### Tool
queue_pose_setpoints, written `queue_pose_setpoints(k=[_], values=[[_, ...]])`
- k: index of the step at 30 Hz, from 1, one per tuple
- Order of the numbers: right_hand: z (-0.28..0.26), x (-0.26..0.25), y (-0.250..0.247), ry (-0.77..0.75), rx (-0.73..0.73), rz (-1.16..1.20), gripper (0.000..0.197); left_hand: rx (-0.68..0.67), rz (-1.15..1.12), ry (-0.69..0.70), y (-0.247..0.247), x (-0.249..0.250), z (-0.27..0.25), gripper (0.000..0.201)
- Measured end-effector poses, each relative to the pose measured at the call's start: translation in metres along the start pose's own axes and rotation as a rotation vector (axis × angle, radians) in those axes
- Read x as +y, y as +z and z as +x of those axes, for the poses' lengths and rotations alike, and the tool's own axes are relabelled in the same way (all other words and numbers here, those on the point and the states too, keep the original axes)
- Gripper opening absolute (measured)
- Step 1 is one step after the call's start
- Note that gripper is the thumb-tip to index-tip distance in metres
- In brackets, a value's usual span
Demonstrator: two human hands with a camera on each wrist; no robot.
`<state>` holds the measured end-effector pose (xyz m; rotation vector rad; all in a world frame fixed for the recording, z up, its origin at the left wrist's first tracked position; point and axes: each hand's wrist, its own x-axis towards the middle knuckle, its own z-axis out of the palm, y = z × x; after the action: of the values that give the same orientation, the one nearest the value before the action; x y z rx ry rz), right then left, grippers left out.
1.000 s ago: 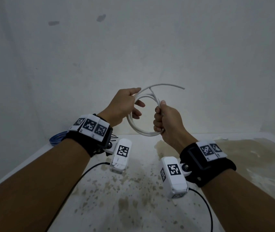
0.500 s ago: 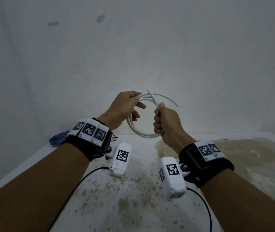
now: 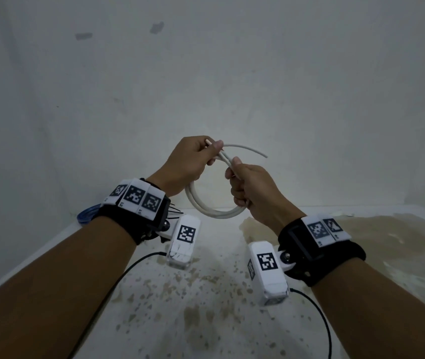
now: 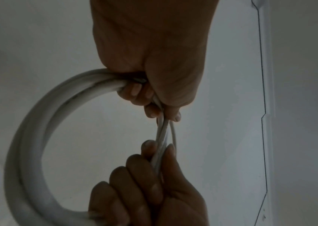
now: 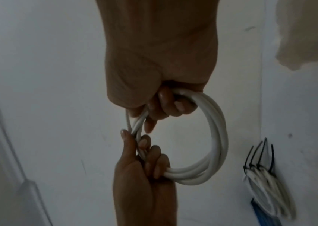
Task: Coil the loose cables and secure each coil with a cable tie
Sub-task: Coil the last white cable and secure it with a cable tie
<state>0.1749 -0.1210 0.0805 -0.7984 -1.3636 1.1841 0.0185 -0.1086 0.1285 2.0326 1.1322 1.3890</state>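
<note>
A white cable [image 3: 212, 212] is wound into a small coil of several loops and held in the air above the table. My left hand [image 3: 206, 154] grips the coil's upper left, thumb pressing the strands. My right hand [image 3: 242, 182] grips its right side in a fist. The cable's free end [image 3: 258, 151] sticks out to the right above my right hand. The left wrist view shows the coil [image 4: 28, 137] between the left hand [image 4: 150, 94] and the right hand [image 4: 146, 183]. The right wrist view shows the coil [image 5: 218, 137] too. Black cable ties [image 5: 258, 154] lie on the table.
The white table [image 3: 206, 307] is stained brown and ends at a pale wall [image 3: 206, 73]. A blue cable [image 3: 87, 216] lies at the back left behind my left wrist. Tied white coils [image 5: 266, 191] rest beside the black ties. Thin black leads [image 3: 128, 270] trail from the wrist cameras.
My left hand's fingers have curled round the coil's top and its thumb now presses the strands. The free end has swung down and shortened. The right hand kept its grip.
</note>
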Motion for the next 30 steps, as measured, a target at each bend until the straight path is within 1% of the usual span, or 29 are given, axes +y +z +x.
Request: queue_pose_setpoints(k=[1, 2, 3, 4, 5, 6, 8, 9, 10, 11, 13, 14, 15, 17, 19, 20, 22, 25, 27, 28, 29, 30], values=[[0.000, 0.000, -0.001, 0.033, -0.030, 0.081, 0.049, 0.024, 0.004, 0.019, 0.000, -0.002, -0.001, 0.035], [0.000, 0.000, -0.003, 0.079, -0.058, 0.187, 0.059, 0.040, 0.010, 0.031, 0.000, -0.004, -0.001, 0.035], [0.001, 0.001, -0.005, 0.128, -0.071, 0.302, 0.071, 0.049, 0.013, 0.036, 0.000, -0.006, -0.002, 0.035], [0.003, 0.002, -0.008, 0.168, -0.066, 0.403, 0.078, 0.055, 0.015, 0.036, 0.000, -0.007, -0.002, 0.035], [0.005, 0.003, -0.010, 0.199, -0.054, 0.473, 0.077, 0.059, 0.015, 0.035, 0.000, -0.008, -0.003, 0.034], [0.006, 0.003, -0.012, 0.219, -0.044, 0.510, 0.067, 0.061, 0.013, 0.034, 0.000, -0.008, -0.003, 0.034], [0.005, 0.003, -0.012, 0.241, -0.046, 0.550, 0.040, 0.055, -0.006, 0.037, 0.000, -0.008, -0.003, 0.031], [0.004, 0.003, -0.012, 0.248, -0.056, 0.575, 0.029, 0.052, -0.012, 0.042, 0.000, -0.008, -0.003, 0.030], [0.003, 0.003, -0.012, 0.248, -0.061, 0.599, 0.023, 0.055, -0.013, 0.047, 0.000, -0.008, -0.003, 0.029], [0.003, 0.004, -0.012, 0.241, -0.062, 0.612, 0.022, 0.066, -0.010, 0.051, 0.000, -0.008, -0.002, 0.028], [0.003, 0.006, -0.011, 0.206, -0.056, 0.562, 0.030, 0.111, 0.010, 0.061, 0.000, -0.010, -0.002, 0.028], [0.005, 0.006, -0.010, 0.180, -0.036, 0.494, 0.036, 0.137, 0.027, 0.067, 0.001, -0.012, -0.002, 0.028], [0.006, 0.006, -0.008, 0.150, -0.003, 0.399, 0.039, 0.164, 0.046, 0.073, 0.002, -0.014, -0.002, 0.027], [0.007, 0.005, -0.002, 0.087, 0.079, 0.180, 0.038, 0.216, 0.088, 0.078, 0.006, -0.019, -0.003, 0.026], [0.006, 0.005, 0.003, 0.048, 0.127, 0.010, 0.050, 0.262, 0.134, 0.082, 0.011, -0.022, -0.005, 0.025], [0.005, 0.005, 0.004, 0.038, 0.128, -0.042, 0.057, 0.279, 0.153, 0.090, 0.012, -0.023, -0.006, 0.025], [0.004, 0.005, 0.003, 0.060, 0.101, -0.085, 0.061, 0.312, 0.156, 0.101, 0.015, -0.024, -0.009, 0.024], [0.002, 0.001, 0.000, 0.107, 0.063, -0.103, 0.054, 0.345, 0.098, 0.073, 0.021, -0.026, -0.015, 0.026], [0.002, 0.000, -0.002, 0.076, 0.072, -0.094, 0.052, 0.341, 0.017, 0.006, 0.024, -0.027, -0.019, 0.031], [0.002, 0.001, -0.004, 0.061, 0.085, -0.080, 0.051, 0.309, -0.042, -0.049, 0.024, -0.025, -0.019, 0.033], [0.003, 0.002, -0.005, 0.055, 0.097, -0.065, 0.050, 0.249, -0.083, -0.112, 0.021, -0.021, -0.019, 0.033], [0.002, 0.004, -0.007, 0.058, 0.104, -0.054, 0.049, 0.160, -0.089, -0.177, 0.017, -0.017, -0.019, 0.033]])
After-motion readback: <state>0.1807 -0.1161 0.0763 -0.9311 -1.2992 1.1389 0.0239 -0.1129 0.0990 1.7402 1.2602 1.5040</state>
